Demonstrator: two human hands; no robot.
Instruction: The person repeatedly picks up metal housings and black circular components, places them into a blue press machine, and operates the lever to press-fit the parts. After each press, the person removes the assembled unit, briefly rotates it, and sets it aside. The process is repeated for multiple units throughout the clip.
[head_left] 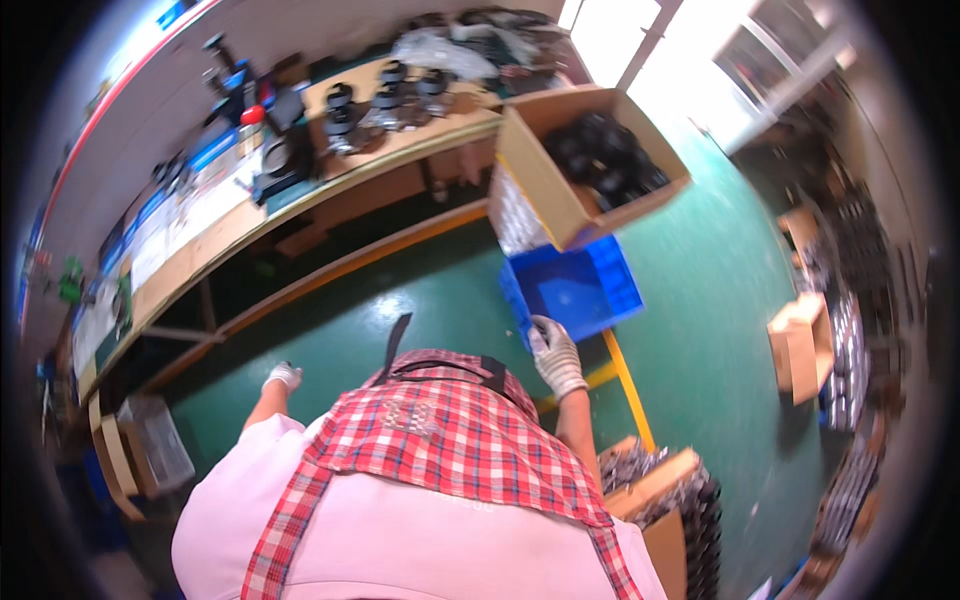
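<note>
My right hand, in a pale work glove, is at the near left corner of a blue plastic bin, fingers closed on its rim. The bin looks empty inside. Just beyond it stands an open cardboard box filled with black round parts. My left hand, gloved too, hangs low at the left over the green floor, away from the workbench; its fingers are too small and blurred to read. A red checked apron covers my front.
Several black-topped clear pieces stand on the bench beside a small press with a red knob. A clear plastic tub is at lower left. Cardboard boxes of parts sit close by my right arm; another open box lies farther right.
</note>
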